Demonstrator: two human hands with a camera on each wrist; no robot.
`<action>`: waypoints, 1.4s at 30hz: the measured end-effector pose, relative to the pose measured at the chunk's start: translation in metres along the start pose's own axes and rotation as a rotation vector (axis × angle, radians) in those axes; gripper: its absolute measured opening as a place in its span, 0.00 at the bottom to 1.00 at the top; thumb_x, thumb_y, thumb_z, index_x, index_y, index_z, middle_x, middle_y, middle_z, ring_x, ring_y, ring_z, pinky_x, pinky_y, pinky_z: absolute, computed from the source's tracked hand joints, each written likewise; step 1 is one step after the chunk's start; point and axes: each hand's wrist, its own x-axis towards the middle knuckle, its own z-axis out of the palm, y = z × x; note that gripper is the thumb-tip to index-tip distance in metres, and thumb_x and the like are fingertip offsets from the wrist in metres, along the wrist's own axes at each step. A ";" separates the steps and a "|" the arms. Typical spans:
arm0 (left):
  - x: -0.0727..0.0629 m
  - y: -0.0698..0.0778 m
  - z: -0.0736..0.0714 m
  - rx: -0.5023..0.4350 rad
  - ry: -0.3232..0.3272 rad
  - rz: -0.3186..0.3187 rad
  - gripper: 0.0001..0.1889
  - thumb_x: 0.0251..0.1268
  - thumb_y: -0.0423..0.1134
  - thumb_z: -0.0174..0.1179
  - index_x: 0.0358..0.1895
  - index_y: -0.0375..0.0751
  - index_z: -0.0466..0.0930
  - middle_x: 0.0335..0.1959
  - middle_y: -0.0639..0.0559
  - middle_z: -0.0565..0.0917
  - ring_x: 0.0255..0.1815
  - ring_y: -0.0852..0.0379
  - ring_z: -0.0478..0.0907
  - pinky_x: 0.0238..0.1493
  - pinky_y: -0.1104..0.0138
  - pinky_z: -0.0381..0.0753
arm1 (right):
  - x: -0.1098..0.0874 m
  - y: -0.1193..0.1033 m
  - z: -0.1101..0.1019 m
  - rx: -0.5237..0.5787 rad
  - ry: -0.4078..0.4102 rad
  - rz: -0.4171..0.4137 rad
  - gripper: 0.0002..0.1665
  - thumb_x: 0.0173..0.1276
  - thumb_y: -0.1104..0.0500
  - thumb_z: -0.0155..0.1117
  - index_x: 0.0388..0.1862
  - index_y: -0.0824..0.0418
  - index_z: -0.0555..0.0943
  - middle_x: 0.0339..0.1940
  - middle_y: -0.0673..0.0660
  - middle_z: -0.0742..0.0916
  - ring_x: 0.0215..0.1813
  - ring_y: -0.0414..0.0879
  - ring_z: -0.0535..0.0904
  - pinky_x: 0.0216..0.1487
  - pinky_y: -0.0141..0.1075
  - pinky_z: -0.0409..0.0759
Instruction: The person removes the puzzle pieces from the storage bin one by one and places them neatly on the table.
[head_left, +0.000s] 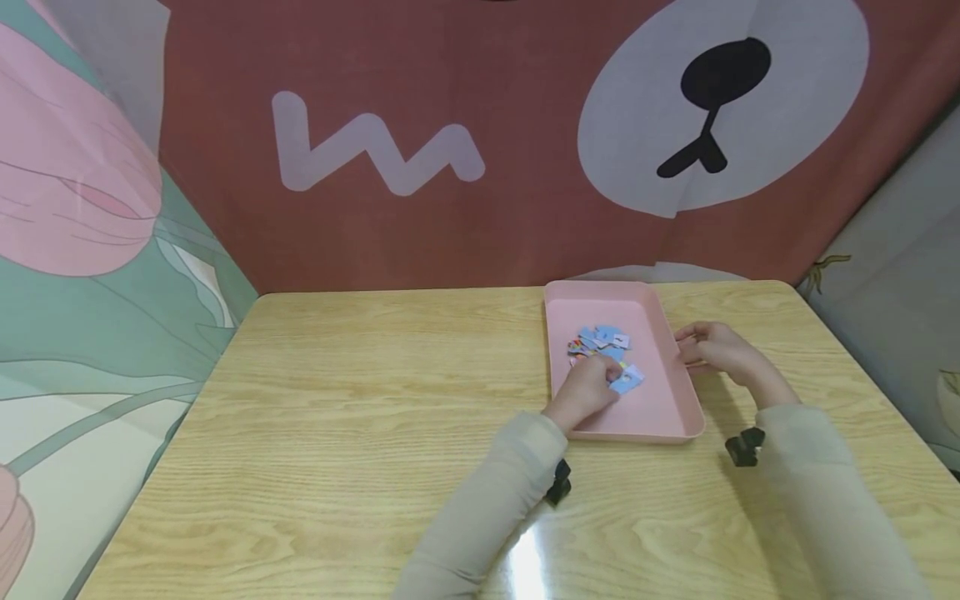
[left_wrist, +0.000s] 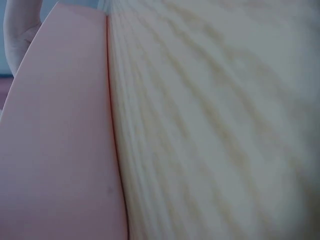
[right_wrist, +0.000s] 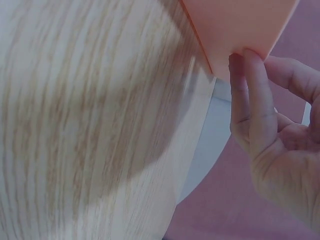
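Observation:
Inside a pink tray (head_left: 663, 412) on the table lies a small heap of printed card pieces (head_left: 604, 335), mostly light blue with white and colored parts. My left hand (head_left: 587, 390) reaches over the tray's near left side with curled fingers. Between its thumb and forefinger it pinches a blue and white card piece (head_left: 627, 380), close beside the heap. Outside the tray's right wall, my right hand (head_left: 716, 346) touches the wall with fairly straight fingers (right_wrist: 260, 95). The left wrist view shows the tray's outer wall (left_wrist: 65, 125), and the fingers there are out of sight.
The wood-grain table (head_left: 360, 417) stretches left and in front of the tray. A reddish-brown curtain (head_left: 412, 233) with a cartoon face hangs along its back edge. A flowered cloth (head_left: 90, 333) hangs at the left, and a grey one (head_left: 900, 217) at the right.

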 end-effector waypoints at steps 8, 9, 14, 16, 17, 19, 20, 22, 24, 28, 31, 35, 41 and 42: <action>0.000 -0.001 0.000 -0.035 -0.024 -0.014 0.20 0.51 0.30 0.70 0.51 0.42 0.83 0.40 0.54 0.86 0.38 0.66 0.78 0.39 0.82 0.74 | 0.001 0.001 0.000 0.002 -0.002 0.000 0.33 0.65 0.64 0.55 0.64 0.81 0.58 0.52 0.71 0.76 0.39 0.32 0.78 0.48 0.38 0.85; 0.000 -0.002 0.000 -0.037 -0.025 -0.015 0.20 0.50 0.30 0.70 0.50 0.42 0.83 0.39 0.55 0.86 0.37 0.67 0.78 0.38 0.82 0.74 | 0.001 0.001 0.000 0.005 -0.002 -0.001 0.34 0.65 0.64 0.55 0.64 0.81 0.58 0.52 0.70 0.76 0.39 0.32 0.78 0.48 0.38 0.85; 0.001 -0.003 -0.002 -0.052 -0.031 -0.002 0.16 0.51 0.29 0.69 0.46 0.43 0.86 0.35 0.54 0.86 0.32 0.68 0.74 0.33 0.83 0.70 | 0.002 0.003 -0.001 0.010 0.000 -0.004 0.34 0.65 0.64 0.56 0.64 0.81 0.58 0.52 0.69 0.77 0.39 0.32 0.78 0.48 0.37 0.85; 0.001 -0.003 -0.002 -0.072 -0.035 0.007 0.15 0.51 0.28 0.67 0.45 0.42 0.86 0.34 0.53 0.86 0.31 0.69 0.72 0.32 0.83 0.69 | 0.003 0.003 -0.001 0.014 -0.001 -0.002 0.34 0.65 0.64 0.56 0.64 0.81 0.58 0.51 0.69 0.77 0.39 0.32 0.78 0.47 0.37 0.85; 0.000 -0.003 -0.003 -0.091 -0.038 0.011 0.15 0.51 0.27 0.67 0.45 0.42 0.86 0.34 0.52 0.86 0.31 0.69 0.72 0.32 0.83 0.68 | 0.003 0.003 -0.001 0.014 0.000 0.001 0.34 0.65 0.64 0.55 0.64 0.81 0.58 0.52 0.69 0.77 0.39 0.32 0.78 0.48 0.37 0.85; 0.000 -0.002 -0.004 -0.120 -0.038 0.022 0.15 0.52 0.26 0.65 0.44 0.41 0.86 0.35 0.52 0.86 0.31 0.69 0.73 0.31 0.84 0.68 | 0.003 0.003 0.000 0.018 0.001 0.004 0.33 0.65 0.64 0.55 0.64 0.80 0.58 0.51 0.68 0.77 0.39 0.32 0.78 0.48 0.37 0.85; 0.000 -0.002 -0.005 -0.144 -0.035 0.027 0.14 0.52 0.26 0.64 0.44 0.40 0.86 0.35 0.51 0.87 0.31 0.69 0.74 0.31 0.84 0.69 | 0.003 0.002 -0.001 0.022 0.001 0.006 0.33 0.65 0.64 0.55 0.64 0.80 0.58 0.51 0.68 0.77 0.39 0.32 0.78 0.48 0.37 0.85; 0.000 -0.002 -0.007 -0.187 -0.028 0.028 0.13 0.54 0.27 0.63 0.44 0.40 0.86 0.36 0.50 0.87 0.32 0.68 0.76 0.32 0.84 0.69 | 0.003 0.002 0.000 0.027 -0.001 0.005 0.33 0.65 0.64 0.54 0.64 0.80 0.58 0.51 0.67 0.77 0.39 0.32 0.78 0.48 0.37 0.85; 0.000 -0.003 -0.010 -0.235 -0.018 0.026 0.12 0.55 0.28 0.63 0.43 0.40 0.86 0.37 0.49 0.87 0.34 0.66 0.78 0.33 0.84 0.71 | 0.002 0.002 0.000 0.031 -0.003 0.006 0.33 0.65 0.64 0.54 0.64 0.80 0.58 0.50 0.66 0.78 0.39 0.32 0.78 0.48 0.36 0.85; 0.000 -0.005 -0.019 -0.367 -0.006 -0.004 0.11 0.58 0.28 0.63 0.45 0.38 0.84 0.39 0.46 0.86 0.35 0.63 0.80 0.32 0.81 0.76 | 0.001 0.002 0.000 0.038 -0.007 0.007 0.33 0.66 0.64 0.54 0.64 0.80 0.57 0.50 0.66 0.78 0.39 0.31 0.78 0.48 0.36 0.85; -0.001 -0.006 -0.029 -0.466 0.012 -0.021 0.12 0.57 0.29 0.64 0.46 0.37 0.83 0.41 0.44 0.86 0.33 0.62 0.80 0.30 0.78 0.80 | 0.001 0.003 -0.001 0.037 -0.007 0.008 0.33 0.66 0.64 0.54 0.64 0.80 0.57 0.51 0.66 0.78 0.39 0.31 0.78 0.48 0.36 0.84; -0.004 -0.009 -0.044 -0.547 0.049 -0.014 0.15 0.58 0.29 0.64 0.50 0.36 0.81 0.44 0.42 0.85 0.37 0.61 0.79 0.32 0.75 0.81 | 0.001 0.003 -0.002 0.025 -0.006 0.007 0.33 0.66 0.64 0.54 0.65 0.81 0.57 0.52 0.69 0.77 0.39 0.31 0.78 0.48 0.37 0.84; -0.005 -0.021 -0.063 -0.637 0.099 -0.053 0.19 0.59 0.28 0.63 0.55 0.38 0.78 0.45 0.40 0.83 0.41 0.57 0.80 0.44 0.64 0.85 | 0.001 0.004 -0.002 0.017 -0.003 0.012 0.33 0.66 0.64 0.54 0.64 0.81 0.58 0.52 0.69 0.77 0.38 0.31 0.78 0.49 0.38 0.84; -0.005 -0.024 -0.066 -0.659 0.108 -0.060 0.20 0.59 0.28 0.62 0.56 0.38 0.78 0.46 0.40 0.83 0.41 0.57 0.80 0.45 0.63 0.85 | 0.001 0.004 -0.001 0.018 -0.002 0.013 0.33 0.66 0.64 0.54 0.64 0.80 0.58 0.52 0.69 0.77 0.38 0.32 0.78 0.49 0.38 0.84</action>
